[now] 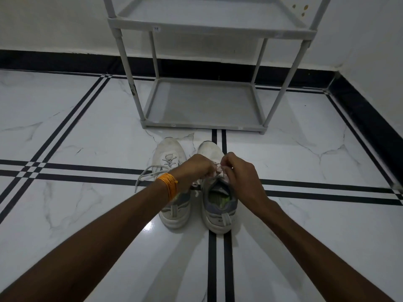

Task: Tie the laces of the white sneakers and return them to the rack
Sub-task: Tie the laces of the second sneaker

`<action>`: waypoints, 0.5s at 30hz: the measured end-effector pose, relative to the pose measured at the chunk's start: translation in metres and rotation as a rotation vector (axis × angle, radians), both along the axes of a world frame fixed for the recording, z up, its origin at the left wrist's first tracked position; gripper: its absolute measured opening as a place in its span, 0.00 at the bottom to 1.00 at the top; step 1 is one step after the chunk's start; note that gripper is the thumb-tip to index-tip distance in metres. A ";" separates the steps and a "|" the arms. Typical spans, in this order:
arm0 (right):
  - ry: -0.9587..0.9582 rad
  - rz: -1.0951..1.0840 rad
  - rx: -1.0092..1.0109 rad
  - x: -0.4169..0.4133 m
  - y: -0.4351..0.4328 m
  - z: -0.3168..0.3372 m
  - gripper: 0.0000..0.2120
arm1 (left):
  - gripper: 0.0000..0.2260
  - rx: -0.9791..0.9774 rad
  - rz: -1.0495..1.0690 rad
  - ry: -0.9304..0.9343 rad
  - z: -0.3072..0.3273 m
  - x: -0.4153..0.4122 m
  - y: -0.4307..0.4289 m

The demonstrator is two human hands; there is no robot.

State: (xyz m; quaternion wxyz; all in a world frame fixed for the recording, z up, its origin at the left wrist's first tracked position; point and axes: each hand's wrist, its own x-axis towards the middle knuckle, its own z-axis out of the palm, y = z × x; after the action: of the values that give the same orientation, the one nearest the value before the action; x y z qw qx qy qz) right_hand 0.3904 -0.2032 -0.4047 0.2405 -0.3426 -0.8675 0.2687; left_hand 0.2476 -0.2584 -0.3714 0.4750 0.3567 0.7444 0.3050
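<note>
White laces (219, 171) pinched in my left hand (196, 168) and right hand (236, 173) over the right sneaker (220, 205); left sneaker (169, 158) at nine o'clock lies untied, rack (202, 125) at twelve empty.

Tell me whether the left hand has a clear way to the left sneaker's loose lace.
Probably yes: the loose lace lies bare on the floor beside the left hand, which is busy at the right sneaker.
</note>
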 end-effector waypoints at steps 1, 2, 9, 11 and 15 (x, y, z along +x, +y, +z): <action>-0.018 0.013 0.030 0.001 0.002 0.000 0.07 | 0.05 -0.013 0.015 -0.032 0.001 0.000 -0.001; -0.045 0.029 0.071 0.003 0.003 0.001 0.10 | 0.06 -0.015 0.033 -0.064 0.001 0.001 -0.001; -0.152 0.040 0.403 0.010 0.003 0.006 0.10 | 0.04 -0.006 0.090 -0.180 -0.003 0.002 -0.002; -0.172 0.066 0.427 0.008 0.005 0.008 0.10 | 0.03 0.004 0.101 -0.161 -0.002 0.002 -0.002; -0.223 0.067 0.355 0.003 0.009 0.013 0.14 | 0.05 0.033 0.155 -0.194 0.001 -0.002 -0.002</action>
State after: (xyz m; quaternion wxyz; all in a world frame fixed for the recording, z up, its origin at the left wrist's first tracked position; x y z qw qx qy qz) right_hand 0.3929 -0.1938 -0.3916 0.1905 -0.2934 -0.9334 0.0797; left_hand 0.2458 -0.2605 -0.3700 0.5139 0.2746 0.7152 0.3860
